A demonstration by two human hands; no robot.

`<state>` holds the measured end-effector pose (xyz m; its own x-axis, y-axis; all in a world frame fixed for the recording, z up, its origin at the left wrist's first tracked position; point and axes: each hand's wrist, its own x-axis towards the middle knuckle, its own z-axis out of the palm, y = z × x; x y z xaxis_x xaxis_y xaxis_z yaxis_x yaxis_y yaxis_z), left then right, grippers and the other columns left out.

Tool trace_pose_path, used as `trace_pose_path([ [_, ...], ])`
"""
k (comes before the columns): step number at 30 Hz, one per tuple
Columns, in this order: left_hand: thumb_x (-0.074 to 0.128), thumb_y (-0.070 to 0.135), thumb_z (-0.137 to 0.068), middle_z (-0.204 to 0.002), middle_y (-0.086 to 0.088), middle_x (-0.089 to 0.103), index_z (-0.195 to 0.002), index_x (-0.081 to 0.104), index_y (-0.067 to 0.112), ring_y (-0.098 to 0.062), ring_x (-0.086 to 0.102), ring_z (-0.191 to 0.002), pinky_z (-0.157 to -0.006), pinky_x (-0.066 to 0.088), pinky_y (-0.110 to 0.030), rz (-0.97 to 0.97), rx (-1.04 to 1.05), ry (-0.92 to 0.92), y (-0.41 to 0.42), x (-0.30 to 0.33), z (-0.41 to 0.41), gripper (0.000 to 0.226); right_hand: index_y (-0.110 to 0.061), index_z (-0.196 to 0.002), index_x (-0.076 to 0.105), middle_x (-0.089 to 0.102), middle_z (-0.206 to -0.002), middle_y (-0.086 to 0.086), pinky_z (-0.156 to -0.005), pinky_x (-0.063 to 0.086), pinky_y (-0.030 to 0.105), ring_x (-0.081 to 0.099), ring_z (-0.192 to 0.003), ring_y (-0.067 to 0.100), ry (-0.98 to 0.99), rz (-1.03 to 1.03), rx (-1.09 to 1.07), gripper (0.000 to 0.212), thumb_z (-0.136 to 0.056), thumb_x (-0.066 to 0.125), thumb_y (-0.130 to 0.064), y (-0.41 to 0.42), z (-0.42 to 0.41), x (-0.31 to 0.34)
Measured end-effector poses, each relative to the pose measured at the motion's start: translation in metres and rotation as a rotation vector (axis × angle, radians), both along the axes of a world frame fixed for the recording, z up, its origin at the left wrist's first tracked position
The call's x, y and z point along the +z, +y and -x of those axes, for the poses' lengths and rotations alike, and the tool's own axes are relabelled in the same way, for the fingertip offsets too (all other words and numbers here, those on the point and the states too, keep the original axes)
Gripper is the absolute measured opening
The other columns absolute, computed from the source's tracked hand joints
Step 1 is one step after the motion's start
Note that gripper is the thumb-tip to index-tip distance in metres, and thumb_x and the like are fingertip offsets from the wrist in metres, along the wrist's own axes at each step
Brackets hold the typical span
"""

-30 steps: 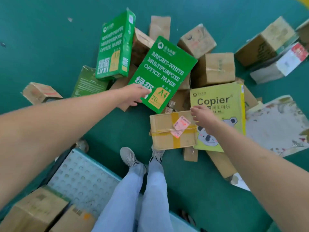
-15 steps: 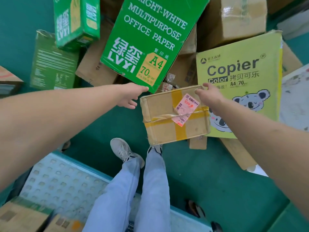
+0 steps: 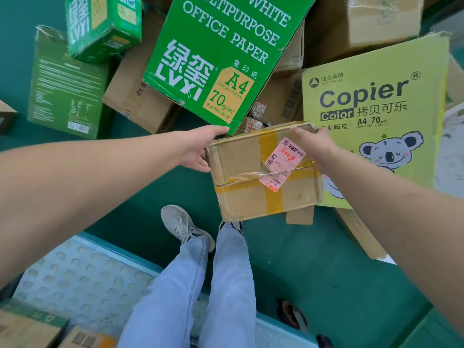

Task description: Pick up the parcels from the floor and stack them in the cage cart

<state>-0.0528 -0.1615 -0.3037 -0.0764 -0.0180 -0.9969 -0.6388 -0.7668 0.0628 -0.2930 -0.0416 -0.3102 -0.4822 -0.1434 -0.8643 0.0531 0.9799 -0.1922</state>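
Note:
A small brown cardboard parcel (image 3: 251, 192) with yellow tape and a pink label lies on the green floor just past my feet. My left hand (image 3: 200, 146) touches its left side, fingers reaching along the far left corner. My right hand (image 3: 313, 141) grips its far right corner, fingers curled over the top edge. The cage cart's perforated blue floor (image 3: 82, 277) shows at the bottom left, with two brown parcels (image 3: 27, 330) on it.
A green office-paper box (image 3: 216, 59) leans right behind the parcel. A yellow-green Copier box (image 3: 371, 101) lies at its right. More green boxes (image 3: 67, 89) and brown cartons (image 3: 135, 96) lie piled behind. My legs and shoe (image 3: 180, 224) stand beside the cart.
My head has dropped closer to the pile. Both hands moved from above the boxes onto the small taped parcel, left at its side, right over its far corner.

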Motion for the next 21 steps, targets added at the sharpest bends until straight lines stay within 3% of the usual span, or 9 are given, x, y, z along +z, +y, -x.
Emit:
trace_pose_path([
  [3,0.058,0.061,-0.096,-0.1,-0.019,0.058,-0.124,0.036,0.025,-0.038,0.06,-0.096,-0.112,0.045,-0.051,-0.006,0.055,-0.033,0.0,0.018,-0.012,0.051,-0.013,-0.155,0.025,0.064,-0.128,0.015,-0.1,0.043,0.05,0.057,-0.123,0.033,0.021,0.026,0.003,0.092,-0.088,0.063,-0.065,-0.006,-0.011,0.014],
  [5,0.058,0.063,-0.096,-0.096,-0.019,0.056,-0.121,0.035,0.025,-0.036,0.057,-0.084,-0.111,0.047,-0.05,0.008,0.073,-0.049,-0.001,0.037,-0.024,0.051,-0.012,-0.155,0.025,0.065,-0.127,0.015,-0.094,0.042,0.048,0.055,-0.115,0.029,0.024,0.027,0.031,0.095,-0.089,0.061,-0.069,-0.013,-0.02,0.031],
  [9,0.06,0.064,-0.094,-0.123,-0.024,0.055,-0.107,0.048,0.023,-0.043,0.058,-0.106,-0.107,0.051,-0.048,-0.023,0.094,-0.049,0.001,0.086,-0.055,0.045,-0.017,-0.153,0.029,0.059,-0.136,0.016,-0.096,0.047,0.052,0.057,-0.119,0.034,0.041,0.032,0.095,0.102,-0.078,0.057,-0.08,-0.023,-0.044,0.079],
  [11,0.063,0.066,-0.091,-0.138,-0.024,0.051,-0.121,0.052,0.029,-0.044,0.058,-0.116,-0.102,0.055,-0.048,-0.039,0.154,-0.051,0.002,0.114,-0.073,0.049,-0.018,-0.154,0.029,0.051,-0.145,0.015,-0.104,0.047,0.058,0.055,-0.125,0.038,0.054,0.041,0.13,0.107,-0.074,0.055,-0.083,-0.031,-0.057,0.109],
  [14,0.066,0.067,-0.087,-0.153,-0.02,0.041,-0.145,0.042,0.035,-0.043,0.058,-0.124,-0.093,0.058,-0.047,-0.01,0.243,-0.035,-0.001,0.163,-0.098,0.071,-0.017,-0.157,0.027,0.043,-0.151,0.014,-0.106,0.045,0.061,0.052,-0.13,0.041,0.066,0.046,0.197,0.107,-0.078,0.052,-0.084,-0.044,-0.078,0.163],
  [16,0.065,0.064,-0.09,-0.149,-0.018,0.043,-0.139,0.046,0.032,-0.042,0.056,-0.125,-0.097,0.056,-0.051,0.03,0.317,-0.024,-0.008,0.199,-0.113,0.061,-0.019,-0.158,0.028,0.042,-0.153,0.013,-0.106,0.045,0.063,0.052,-0.13,0.042,0.065,0.065,0.229,0.114,-0.071,0.048,-0.089,-0.055,-0.093,0.2],
  [19,0.064,0.058,-0.094,-0.131,-0.013,0.055,-0.108,0.056,0.029,-0.036,0.057,-0.124,-0.106,0.05,-0.056,0.077,0.448,-0.013,-0.018,0.269,-0.146,0.033,-0.023,-0.155,0.033,0.042,-0.153,0.012,-0.108,0.043,0.062,0.051,-0.129,0.042,0.05,0.103,0.307,0.116,-0.064,0.046,-0.093,-0.074,-0.121,0.26],
  [21,0.065,0.057,-0.093,-0.126,-0.01,0.059,-0.108,0.058,0.03,-0.033,0.058,-0.121,-0.105,0.051,-0.056,0.098,0.476,0.001,-0.019,0.315,-0.176,0.032,-0.026,-0.155,0.031,0.042,-0.153,0.011,-0.106,0.045,0.061,0.05,-0.13,0.042,0.046,0.096,0.346,0.122,-0.056,0.046,-0.096,-0.084,-0.146,0.305],
])
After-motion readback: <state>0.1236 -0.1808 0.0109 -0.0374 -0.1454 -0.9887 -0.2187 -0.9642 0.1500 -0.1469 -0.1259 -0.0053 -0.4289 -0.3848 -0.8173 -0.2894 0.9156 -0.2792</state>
